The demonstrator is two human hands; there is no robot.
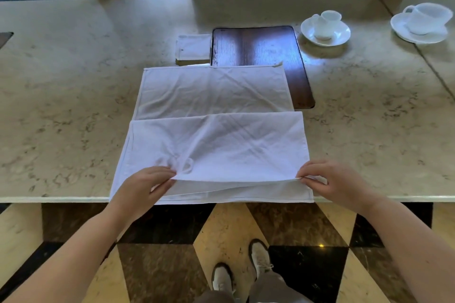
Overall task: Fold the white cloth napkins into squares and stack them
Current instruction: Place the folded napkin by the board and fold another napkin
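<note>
My left hand [144, 186] pinches the near fold of the white napkin [214, 135], fingers curled around the raised upper layer. My right hand [328, 181] does the same at the right end of that fold, thumb and fingers nipping the edge. The napkin lies flat on the marble table [73, 106], its near hem right at the table's edge. A folded-over flap covers the near half, and that flap's long axis runs left to right across me; the single layer beyond points away toward the dark wooden board [258, 47], overlapping its near left corner. A small folded napkin square [193, 48] sits just left of the board. Two white cups on saucers [325, 29] stand far right.
</note>
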